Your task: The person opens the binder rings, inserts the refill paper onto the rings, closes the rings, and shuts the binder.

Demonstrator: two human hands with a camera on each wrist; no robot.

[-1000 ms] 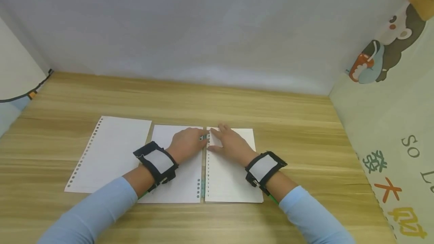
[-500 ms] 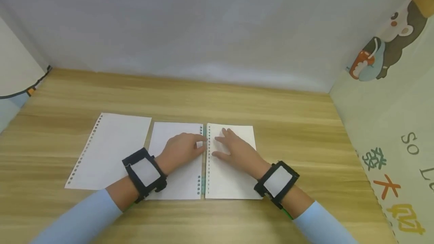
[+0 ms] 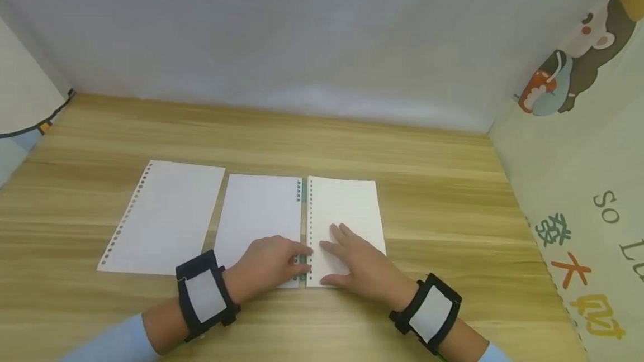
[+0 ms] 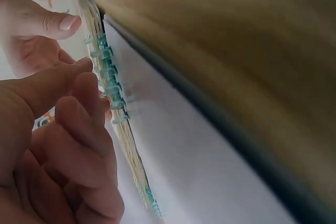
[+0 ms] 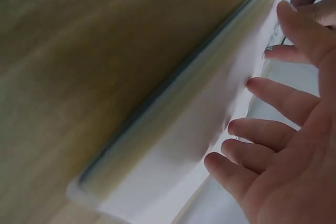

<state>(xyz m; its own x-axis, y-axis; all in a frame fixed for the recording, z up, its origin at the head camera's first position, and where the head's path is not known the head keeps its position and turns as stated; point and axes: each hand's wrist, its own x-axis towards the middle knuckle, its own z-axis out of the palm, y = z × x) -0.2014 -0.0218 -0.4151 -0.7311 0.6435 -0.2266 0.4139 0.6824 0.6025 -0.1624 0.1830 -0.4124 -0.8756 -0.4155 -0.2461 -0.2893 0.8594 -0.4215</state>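
A loose-leaf notebook lies spread flat, with a white left page (image 3: 259, 205) and a cream ruled right page (image 3: 347, 200). Green binder rings (image 4: 113, 77) run in short groups along its spine. My left hand (image 3: 269, 264) is over the lower left page, its thumb and index finger at the lower rings, their tips apart in the head view. My right hand (image 3: 364, 267) lies over the lower right page with fingers spread, its thumb near the spine. In the right wrist view several fingertips are at the page (image 5: 210, 124); nothing is held. Part of the lower rings is hidden by the left hand.
A separate white sheet (image 3: 163, 217) with punched holes down its left edge lies left of the notebook. The wood-grain table (image 3: 432, 211) ends at a pale back wall (image 3: 282, 32). A side wall with cartoon and lettering (image 3: 578, 194) stands on the right.
Both hands have moved from the top rings down the spine toward the near edge of the notebook. The upper rings are uncovered now. The notebook and loose sheet stay in place.
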